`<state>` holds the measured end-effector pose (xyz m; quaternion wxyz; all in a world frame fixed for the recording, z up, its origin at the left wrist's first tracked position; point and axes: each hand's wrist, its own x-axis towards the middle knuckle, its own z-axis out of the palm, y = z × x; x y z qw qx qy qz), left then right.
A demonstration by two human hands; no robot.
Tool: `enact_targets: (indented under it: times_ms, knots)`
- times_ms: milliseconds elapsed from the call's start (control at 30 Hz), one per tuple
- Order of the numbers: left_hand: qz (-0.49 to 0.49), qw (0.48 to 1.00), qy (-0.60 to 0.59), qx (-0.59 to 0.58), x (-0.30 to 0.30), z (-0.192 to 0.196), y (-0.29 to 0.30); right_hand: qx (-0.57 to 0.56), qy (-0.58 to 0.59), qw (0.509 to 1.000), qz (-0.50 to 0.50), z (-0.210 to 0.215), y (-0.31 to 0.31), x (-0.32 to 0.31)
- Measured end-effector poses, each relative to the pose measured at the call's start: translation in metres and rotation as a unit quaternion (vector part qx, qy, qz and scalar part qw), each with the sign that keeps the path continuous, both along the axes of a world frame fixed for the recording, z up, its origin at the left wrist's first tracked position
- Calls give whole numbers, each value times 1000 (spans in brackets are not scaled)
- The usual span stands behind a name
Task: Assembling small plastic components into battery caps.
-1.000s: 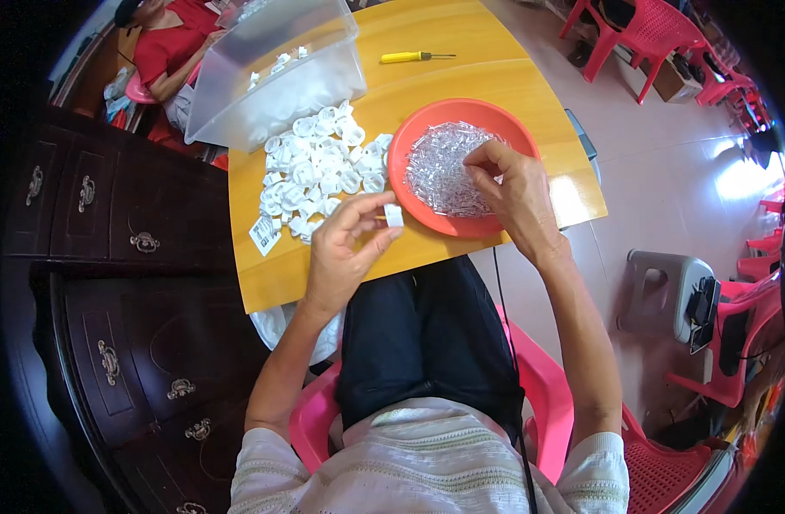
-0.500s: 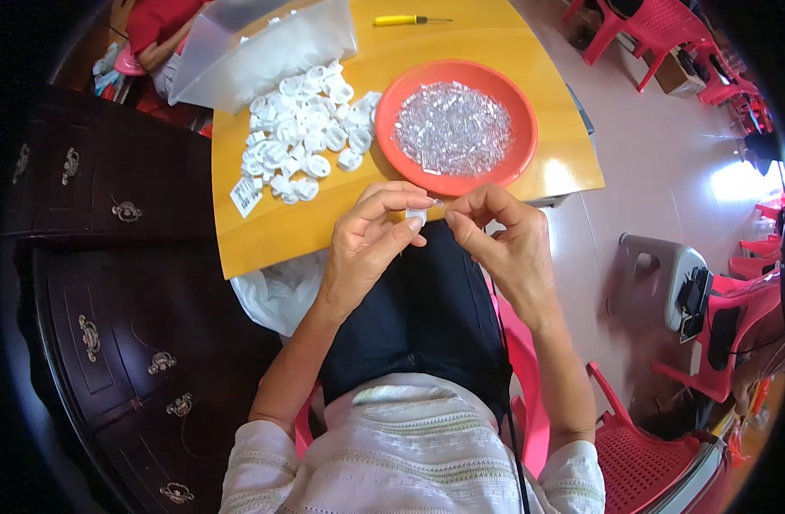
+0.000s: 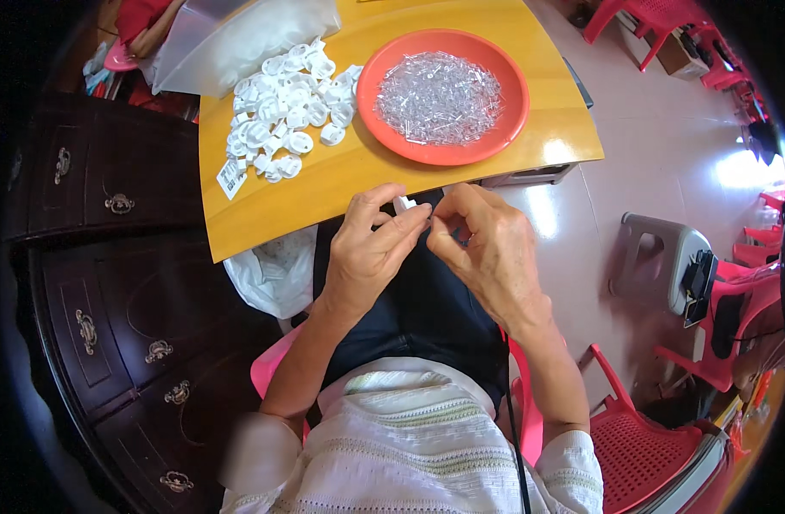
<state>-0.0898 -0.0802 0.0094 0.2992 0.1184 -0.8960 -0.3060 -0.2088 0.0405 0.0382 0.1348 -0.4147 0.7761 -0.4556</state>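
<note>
My left hand [image 3: 363, 244] pinches a small white plastic part [image 3: 403, 204] between thumb and fingers, over my lap just off the table's near edge. Close by its right side, my right hand [image 3: 494, 244] is closed in a pinch, thumb against forefinger. Whatever sits in that pinch is too small or hidden to name. Beyond the hands, a pile of similar white round parts [image 3: 281, 111] lies on the table. To its right stands a round red-orange plastic dish [image 3: 518, 98] holding a heap of small clear plastic pieces [image 3: 440, 98].
A yellow wooden table [image 3: 225, 240] carries a translucent bin [image 3: 255, 47] and a printed label [image 3: 230, 180]. A white plastic bag [image 3: 277, 274] hangs below its edge. Dark drawers [image 3: 110, 325] stand left; a grey stool [image 3: 662, 261] and red chair [image 3: 641, 458] stand right. Another person's arm [image 3: 157, 30] shows far left.
My right hand has turned its back more upward and come in against the left fingertips. The white part is tilted differently in my left hand. The whole view has shifted slightly.
</note>
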Motion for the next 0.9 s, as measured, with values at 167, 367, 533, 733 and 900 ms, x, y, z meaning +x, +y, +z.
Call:
enact_targets:
  times_ms: [167,367,533,733,900]
  knots:
    - [18,1000,4,20,0,-4,1,-15,-25,1000,5,-9,-2,3]
    - [17,819,108,563,7,-13,2,-17,-322,947,20,-8,-6,2]
    - [-2,756,114,645,15,-22,2,-41,-395,917,27,-14,-11,9]
    - [-18,760,127,637,17,-29,4,-73,-485,872,16,-27,-15,14]
    - [-59,737,144,657,20,-31,2,-66,-510,857,32,-30,-13,10]
